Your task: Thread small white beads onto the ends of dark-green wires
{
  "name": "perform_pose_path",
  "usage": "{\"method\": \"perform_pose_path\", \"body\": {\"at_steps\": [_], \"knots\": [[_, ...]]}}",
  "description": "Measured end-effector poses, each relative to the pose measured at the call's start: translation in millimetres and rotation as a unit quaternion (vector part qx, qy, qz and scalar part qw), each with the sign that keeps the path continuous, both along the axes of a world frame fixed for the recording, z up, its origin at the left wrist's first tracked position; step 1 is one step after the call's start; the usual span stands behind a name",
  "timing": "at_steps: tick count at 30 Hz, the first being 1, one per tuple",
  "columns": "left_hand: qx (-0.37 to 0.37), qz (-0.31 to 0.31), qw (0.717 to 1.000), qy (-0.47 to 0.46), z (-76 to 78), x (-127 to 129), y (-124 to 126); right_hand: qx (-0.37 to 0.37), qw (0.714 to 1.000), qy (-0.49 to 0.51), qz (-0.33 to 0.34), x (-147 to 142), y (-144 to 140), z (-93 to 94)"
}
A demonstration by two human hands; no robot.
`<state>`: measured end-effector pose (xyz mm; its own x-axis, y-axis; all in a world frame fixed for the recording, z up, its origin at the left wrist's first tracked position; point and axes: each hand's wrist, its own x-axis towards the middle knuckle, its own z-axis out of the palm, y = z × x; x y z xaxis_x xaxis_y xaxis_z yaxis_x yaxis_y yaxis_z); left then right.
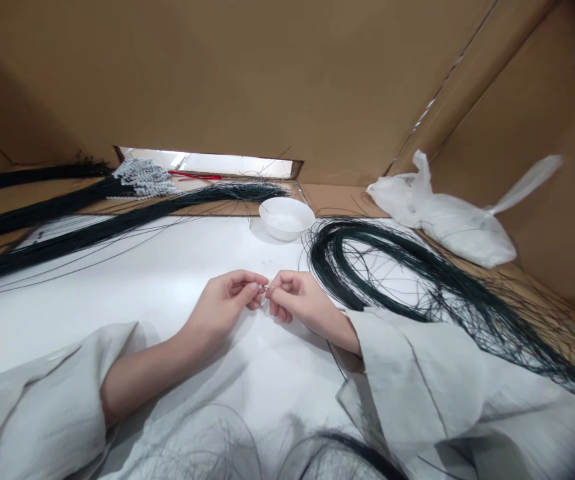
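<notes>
My left hand [230,303] and my right hand [300,300] meet fingertip to fingertip over the white tabletop. Both are closed in a pinch on a thin dark strand [265,287], of which only a tiny length shows between them. Whatever else lies under the fingers is hidden. A loose dark line runs down below my right wrist. Just beyond the hands stands a white bowl [286,219]; I cannot make out anything in it. To the right lies a looped bundle of dark green strands [382,243], partly behind my right sleeve.
Long dark strand bundles [67,233] stretch along the left, one ending in a cluster of white tips [145,177]. A red thin item [195,176] lies near a slot in the cardboard wall [247,80]. Knotted white plastic bags [460,217] rest at the right.
</notes>
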<state>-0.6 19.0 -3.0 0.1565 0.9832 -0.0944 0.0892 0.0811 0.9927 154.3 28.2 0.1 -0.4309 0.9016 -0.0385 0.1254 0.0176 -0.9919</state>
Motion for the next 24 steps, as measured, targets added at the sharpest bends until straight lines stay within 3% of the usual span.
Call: {"method": "perform_pose_path", "body": {"at_steps": [24], "knots": [[0.004,-0.007,1.0,-0.001,-1.5,-1.0,0.4,-0.003,1.0,-0.013,-0.016,-0.7,0.8,0.4]]}}
